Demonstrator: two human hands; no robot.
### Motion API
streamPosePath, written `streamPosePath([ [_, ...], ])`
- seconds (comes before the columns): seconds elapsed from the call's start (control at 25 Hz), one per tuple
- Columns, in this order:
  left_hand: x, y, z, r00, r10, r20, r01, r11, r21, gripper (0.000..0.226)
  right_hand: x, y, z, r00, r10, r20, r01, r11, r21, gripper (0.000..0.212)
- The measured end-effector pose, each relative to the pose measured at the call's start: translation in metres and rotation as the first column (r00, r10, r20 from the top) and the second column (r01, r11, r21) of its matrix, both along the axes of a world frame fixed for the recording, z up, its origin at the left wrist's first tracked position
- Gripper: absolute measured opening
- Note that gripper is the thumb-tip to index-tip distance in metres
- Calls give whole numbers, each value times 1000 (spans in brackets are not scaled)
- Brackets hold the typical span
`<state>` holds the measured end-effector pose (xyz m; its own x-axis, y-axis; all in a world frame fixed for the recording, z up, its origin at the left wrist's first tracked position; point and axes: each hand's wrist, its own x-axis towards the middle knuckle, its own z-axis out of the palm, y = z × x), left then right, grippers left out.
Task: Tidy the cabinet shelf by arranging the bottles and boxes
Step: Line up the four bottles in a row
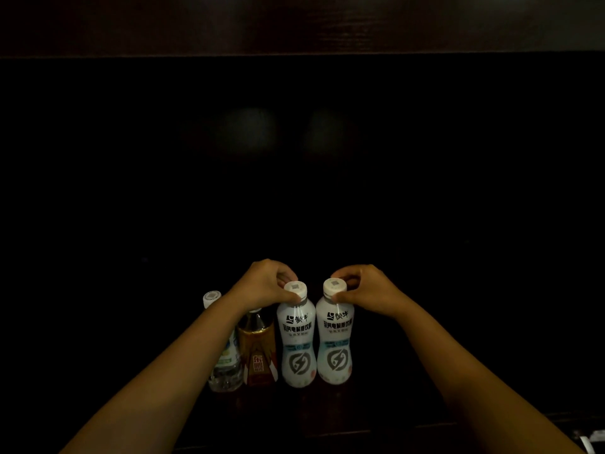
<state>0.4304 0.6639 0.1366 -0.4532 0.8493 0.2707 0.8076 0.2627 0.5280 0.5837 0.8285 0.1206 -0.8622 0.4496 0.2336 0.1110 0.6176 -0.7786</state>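
Nearest the camera, two bare forearms are reaching in from the lower corners toward the middle of a very dark cabinet shelf (pixel 376 430), whose front edge is barely showing.

Four bottles are standing upright in a row near the front of the shelf, close side by side. From left: a clear bottle (pixel 226 365) with a white cap, partly hidden behind the left forearm; an amber bottle (pixel 258 352) with a red and gold label, its cap hidden under the left wrist; then two matching white bottles with black lettering and a grey lightning emblem.

The left hand (pixel 265 285) is curling over the left white bottle (pixel 296 342), fingers pinching its white cap from behind and thumb at the front. The right hand (pixel 363 290) is doing the same on the right white bottle (pixel 334 342), fingers and thumb closed round the cap. Both white bottles appear to be resting on the shelf, just beside each other; whether they are touching is unclear.

Beyond the hands, the back of the cabinet is lying in darkness, showing two faint pale reflections. A dark wood board (pixel 294 24) is running across the top.
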Motion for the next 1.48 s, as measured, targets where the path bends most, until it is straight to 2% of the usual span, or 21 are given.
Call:
streamPosePath([
  [0.32,0,-2,-4,999,21,34,-22,999,29,37,0,0,1,1000,13,25,-13,1000,-8,41],
  [0.72,0,-4,-8,997,52,55,-55,997,50,35,-2,-3,0,1000,2,14,-1,999,-40,36],
  [1.0,3,-1,-9,995,65,71,-69,996,51,39,2,-7,-1,1000,10,4,-9,999,-49,34],
  [1.12,6,-4,-7,995,62,84,-66,996,53,49,4,-9,-2,1000,-5,0,5,998,-56,37],
  [1.32,9,-13,10,995,61,77,-65,997,50,61,4,-12,0,996,-81,33,79,996,44,54],
  [1.48,7,-31,32,996,88,6,-88,991,103,65,5,-23,19,993,-111,50,93,959,268,63],
])
